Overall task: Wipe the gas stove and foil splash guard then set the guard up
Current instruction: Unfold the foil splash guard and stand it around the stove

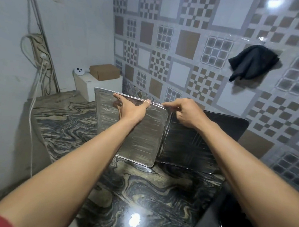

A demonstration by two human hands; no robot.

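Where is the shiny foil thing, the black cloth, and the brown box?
foil splash guard (134, 135): head view, middle of its bright left panel.
black cloth (253, 62): head view, centre of the cloth hanging on the tiled wall.
brown box (104, 71): head view, its top face.

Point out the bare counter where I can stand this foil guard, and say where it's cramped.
Free: the marble counter in front of the foil guard, between both forearms, and the strip left of it toward the cables. Cramped: the back left corner, taken by the white box and cardboard box, and the lower right, where a dark object sits.
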